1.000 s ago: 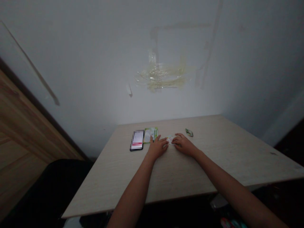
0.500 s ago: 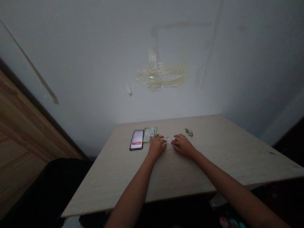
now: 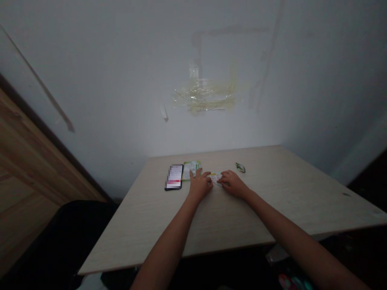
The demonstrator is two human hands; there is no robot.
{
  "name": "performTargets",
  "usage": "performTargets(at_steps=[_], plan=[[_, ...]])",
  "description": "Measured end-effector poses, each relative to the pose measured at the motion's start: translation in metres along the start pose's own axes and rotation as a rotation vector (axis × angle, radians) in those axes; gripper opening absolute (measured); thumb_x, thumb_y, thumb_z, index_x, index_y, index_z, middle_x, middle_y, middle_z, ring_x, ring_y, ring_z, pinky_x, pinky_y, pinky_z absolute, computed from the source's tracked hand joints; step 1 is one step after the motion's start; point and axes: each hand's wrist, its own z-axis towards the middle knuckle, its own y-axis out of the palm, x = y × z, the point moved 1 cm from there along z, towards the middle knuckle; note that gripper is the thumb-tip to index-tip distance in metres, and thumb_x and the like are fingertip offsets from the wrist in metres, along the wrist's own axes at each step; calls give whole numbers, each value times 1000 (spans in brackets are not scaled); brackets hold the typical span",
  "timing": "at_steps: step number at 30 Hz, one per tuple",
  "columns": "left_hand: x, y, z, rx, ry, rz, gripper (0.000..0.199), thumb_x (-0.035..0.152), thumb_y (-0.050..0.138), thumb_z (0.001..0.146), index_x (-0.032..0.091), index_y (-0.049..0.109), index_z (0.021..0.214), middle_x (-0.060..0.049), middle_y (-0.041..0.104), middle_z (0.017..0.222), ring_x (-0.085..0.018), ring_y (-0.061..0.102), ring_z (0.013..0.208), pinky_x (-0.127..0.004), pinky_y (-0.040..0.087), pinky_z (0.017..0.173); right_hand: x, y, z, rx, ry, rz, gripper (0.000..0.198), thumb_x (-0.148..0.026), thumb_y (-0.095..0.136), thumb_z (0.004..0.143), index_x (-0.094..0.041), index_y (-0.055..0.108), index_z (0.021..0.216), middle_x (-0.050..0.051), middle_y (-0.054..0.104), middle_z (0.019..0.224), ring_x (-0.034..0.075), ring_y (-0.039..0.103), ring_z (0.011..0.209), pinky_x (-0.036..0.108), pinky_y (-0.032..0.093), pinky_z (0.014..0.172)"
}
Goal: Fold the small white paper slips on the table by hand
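Flanking both hands: phone (image 3: pixel 174 177), green packet (image 3: pixel 189 169) leftward; wrapper (image 3: pixel 240 167) rightward.

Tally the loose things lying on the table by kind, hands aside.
Phone: 1, the black phone, face up.
Green-and-white packet: 1, the flat packet beside the phone.
Small pale packet: 1, the small packet between the left hand and right hand.
Green wrapper scrap: 1, the scrap.
Total: 4.

We seem to be in a plain room of a home: a pale wooden bench (image 3: pixel 272 201) pushed against a bare white wall (image 3: pixel 121 80) marked with old tape residue (image 3: pixel 204 96), wood panelling (image 3: pixel 24 161) alongside.
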Motion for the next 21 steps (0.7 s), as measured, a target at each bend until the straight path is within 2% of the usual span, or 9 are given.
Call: performTargets(at_steps=[5,14,21], plan=[[4,3,5,-17,33,2,20,34,54,88,33,74,92,5,61,136,-32,34,140,-74,4,113,5,2,2,23,-25,37,26,-14,58,84,-23,75,100,9,69,103,24,57,109,43,42,99],[2,15,10,-28,-223,-78,13,37,62,83,30,72,79,7,54,144,-37,33,139,-83,8,104,13,8,1,46,-5,91,25,-14,57,86,-23,76,99,9,70,102,23,59,107,39,44,97],[2,13,10,-21,-195,-45,11,40,65,81,31,71,82,7,56,142,-38,34,138,-85,4,102,11,9,1,58,0,82,24,-16,57,87,-23,76,99,10,70,105,23,59,110,40,44,99]])
